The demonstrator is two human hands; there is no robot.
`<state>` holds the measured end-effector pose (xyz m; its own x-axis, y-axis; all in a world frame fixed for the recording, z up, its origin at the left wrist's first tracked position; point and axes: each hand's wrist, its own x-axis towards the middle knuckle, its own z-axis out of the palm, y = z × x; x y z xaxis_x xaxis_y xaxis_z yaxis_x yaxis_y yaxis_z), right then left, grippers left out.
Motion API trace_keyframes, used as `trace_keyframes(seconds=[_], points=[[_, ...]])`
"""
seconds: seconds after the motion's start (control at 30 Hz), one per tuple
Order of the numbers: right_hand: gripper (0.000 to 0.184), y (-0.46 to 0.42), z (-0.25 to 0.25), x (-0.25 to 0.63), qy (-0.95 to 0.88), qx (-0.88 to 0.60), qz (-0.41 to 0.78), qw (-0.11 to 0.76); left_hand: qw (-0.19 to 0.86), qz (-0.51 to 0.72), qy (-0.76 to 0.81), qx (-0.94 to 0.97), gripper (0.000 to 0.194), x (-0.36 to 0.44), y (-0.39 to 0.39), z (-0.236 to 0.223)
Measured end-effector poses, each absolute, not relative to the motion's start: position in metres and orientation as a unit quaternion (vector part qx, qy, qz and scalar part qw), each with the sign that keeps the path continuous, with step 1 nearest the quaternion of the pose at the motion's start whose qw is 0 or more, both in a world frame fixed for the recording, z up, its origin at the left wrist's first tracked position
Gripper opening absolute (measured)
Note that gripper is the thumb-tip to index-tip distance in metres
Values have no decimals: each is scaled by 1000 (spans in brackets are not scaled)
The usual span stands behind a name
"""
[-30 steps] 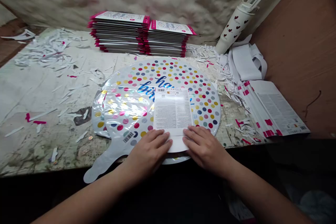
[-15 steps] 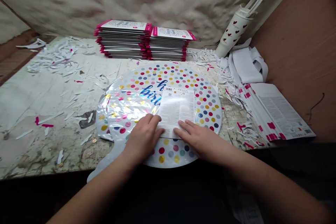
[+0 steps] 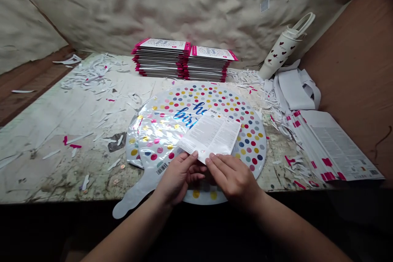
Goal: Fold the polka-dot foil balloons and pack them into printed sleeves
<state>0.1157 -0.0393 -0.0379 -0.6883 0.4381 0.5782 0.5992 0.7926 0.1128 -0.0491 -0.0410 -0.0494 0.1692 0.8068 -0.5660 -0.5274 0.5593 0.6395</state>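
A white printed card (image 3: pixel 211 133) with fine text is tilted up over a flat foil balloon (image 3: pixel 245 127). My left hand (image 3: pixel 181 174) pinches the card's near edge, thumb on top and fingers curled beneath. My right hand (image 3: pixel 235 178) is closed at the same edge, fingers together on top of the card; its thumb is hidden. The balloon is round and white with coloured dots and blue lettering, partly covered by the card. Its pale tail (image 3: pixel 132 196) sticks out past the table's front edge, with a barcode near its base.
Two stacks of pink-edged packets (image 3: pixel 162 59) stand at the back. A white tumbler with hearts (image 3: pixel 281 53) leans at the back right. Printed cards (image 3: pixel 340 143) lie fanned at the right beside a white strip roll (image 3: pixel 296 90). Paper scraps (image 3: pixel 89 73) litter the table (image 3: pixel 116 86).
The card lay flat under both hands, then its near flap was folded under. Now it is lifted and turned at an angle, my left fingers beneath. The camera view has shifted.
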Motion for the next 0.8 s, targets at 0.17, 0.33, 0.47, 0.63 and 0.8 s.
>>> trace_keyframes(seconds=[0.17,0.33,0.47,0.63,0.8], points=[[23,-40,-33,124,-904,-300,-29,304,764,461,439,108,10,-48,-46,-46],[36,-29,-34,128,-872,-314,159,340,696,385,520,312,32,-57,-47,-45],[24,-23,-41,117,-859,-288,143,400,659,361,530,393,35,-56,-48,-39],[16,-21,-7,143,-860,-306,314,260,687,357,501,387,32,-44,-54,-38],[16,-35,26,194,-906,-319,274,42,712,433,488,260,29,-45,-42,-39]])
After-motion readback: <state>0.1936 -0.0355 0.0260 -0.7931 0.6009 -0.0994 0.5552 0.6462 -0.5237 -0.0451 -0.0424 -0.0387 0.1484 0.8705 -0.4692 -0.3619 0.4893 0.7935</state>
